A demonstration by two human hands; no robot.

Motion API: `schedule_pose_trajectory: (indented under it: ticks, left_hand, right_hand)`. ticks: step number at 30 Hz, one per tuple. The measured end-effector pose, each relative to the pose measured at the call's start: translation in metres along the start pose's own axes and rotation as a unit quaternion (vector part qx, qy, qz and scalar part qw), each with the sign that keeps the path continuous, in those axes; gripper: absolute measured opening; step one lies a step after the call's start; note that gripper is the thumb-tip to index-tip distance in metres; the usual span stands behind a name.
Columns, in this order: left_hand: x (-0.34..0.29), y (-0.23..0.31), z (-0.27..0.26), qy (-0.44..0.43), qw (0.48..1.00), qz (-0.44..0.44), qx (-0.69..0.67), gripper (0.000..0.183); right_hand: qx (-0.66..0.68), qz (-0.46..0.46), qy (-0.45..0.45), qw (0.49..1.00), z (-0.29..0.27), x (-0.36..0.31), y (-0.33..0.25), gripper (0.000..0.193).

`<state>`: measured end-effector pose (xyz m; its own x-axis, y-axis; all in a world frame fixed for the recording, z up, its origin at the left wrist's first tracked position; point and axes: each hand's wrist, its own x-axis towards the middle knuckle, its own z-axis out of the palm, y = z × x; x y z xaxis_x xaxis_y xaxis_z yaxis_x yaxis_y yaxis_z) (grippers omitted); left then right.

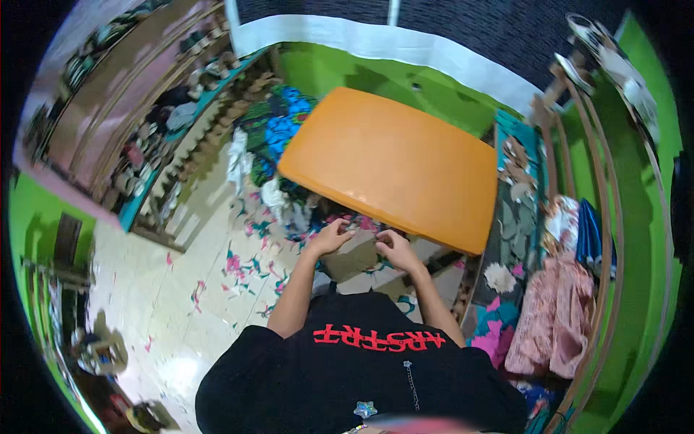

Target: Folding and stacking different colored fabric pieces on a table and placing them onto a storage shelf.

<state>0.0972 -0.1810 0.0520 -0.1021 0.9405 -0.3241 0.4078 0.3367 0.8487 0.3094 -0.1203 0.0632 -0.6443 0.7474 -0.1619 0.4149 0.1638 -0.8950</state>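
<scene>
An orange rectangular tabletop (397,159) with rounded corners stands in front of me. My left hand (331,237) is just below its near edge, fingers loosely bent and apart. To its right, my right hand (397,249) is held at about the same height, its fingers also bent and apart. I see nothing held in either hand. A gap lies between the hands, and beyond it pink scraps (367,223) show near the table edge. Below the hands is a flat brownish surface (350,264), partly hidden by my body.
Cloth scraps (235,267) litter the tiled floor (137,289). Patterned blue-green fabric (285,119) and white cloth (238,159) are piled left of the table. A cluttered shelf (173,134) stands at left. Cut pieces (515,224) and a pink lacy garment (553,311) lie at right.
</scene>
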Motion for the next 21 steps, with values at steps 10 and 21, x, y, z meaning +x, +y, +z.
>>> schedule_pose_trajectory:
  ticks: [10, 21]
  left_hand:
    - [-0.012, -0.064, -0.146, 0.048, 0.992, -0.105, -0.057, 0.051]
    - [0.039, -0.116, -0.252, 0.064, 0.992, -0.1, -0.046, 0.056]
  right_hand:
    - [0.056, -0.043, -0.136, 0.988, 0.122, 0.126, -0.067, 0.023]
    - [0.011, -0.123, -0.087, 0.988, 0.173, 0.234, -0.089, 0.025]
